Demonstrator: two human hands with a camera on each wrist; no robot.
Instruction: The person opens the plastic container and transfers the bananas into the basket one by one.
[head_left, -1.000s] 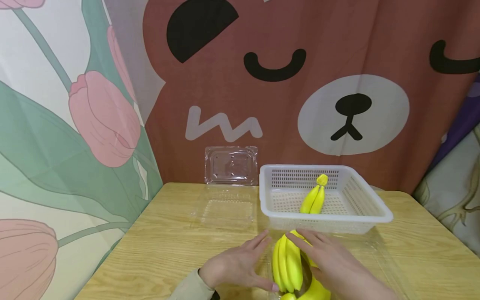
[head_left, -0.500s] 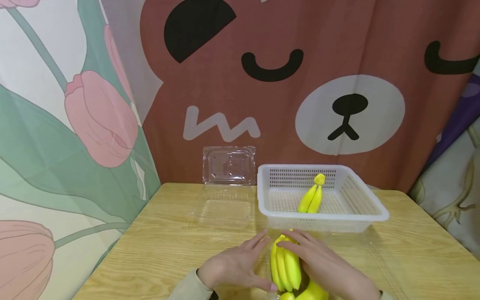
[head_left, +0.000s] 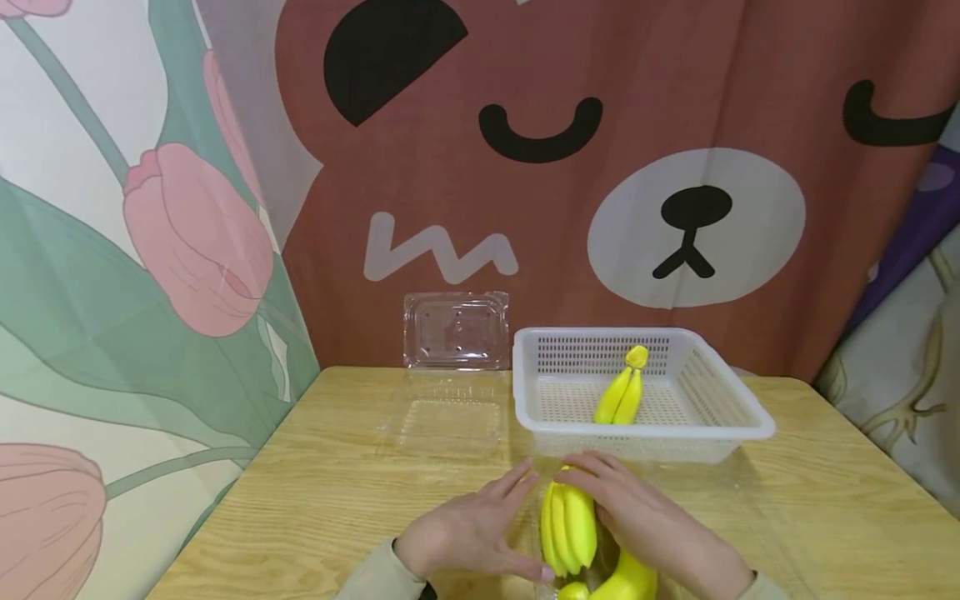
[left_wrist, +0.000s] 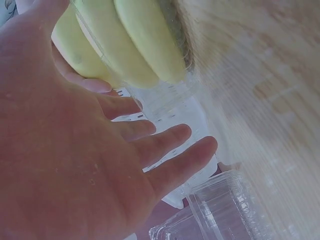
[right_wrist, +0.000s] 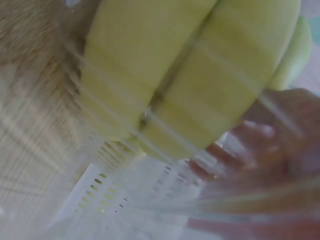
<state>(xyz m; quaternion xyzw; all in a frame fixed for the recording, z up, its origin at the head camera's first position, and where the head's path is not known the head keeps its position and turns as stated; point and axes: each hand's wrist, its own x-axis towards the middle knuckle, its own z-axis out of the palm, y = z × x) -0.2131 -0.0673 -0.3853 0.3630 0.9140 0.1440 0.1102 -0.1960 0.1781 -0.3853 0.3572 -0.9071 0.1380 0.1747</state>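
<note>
In the head view, a bunch of yellow bananas [head_left: 567,529] stands upright in a clear plastic container near the front edge. My right hand [head_left: 648,517] grips this bunch, its fingers over the stem end; the thumb is hidden. More yellow bananas [head_left: 630,581] lie in front, partly cut off by the frame. My left hand [head_left: 468,532] is on the container's left side, thumb and fingers spread, holding nothing. The left wrist view shows its straight fingers [left_wrist: 175,155] beside the clear container wall [left_wrist: 167,102]. Seen through plastic in the right wrist view, the bananas [right_wrist: 165,75] fill the top.
Behind the hands sits a white perforated basket [head_left: 645,432] with a small banana bunch [head_left: 620,396] in it. Left of the basket stands an opened clear clamshell box [head_left: 456,332]. The wooden table [head_left: 300,500] ends at a curtain [head_left: 420,167] printed with a bear.
My right hand has drawn left and closer over the bananas, and the bunch has shifted slightly under it. The left hand keeps its place. The head view has turned slightly right.
</note>
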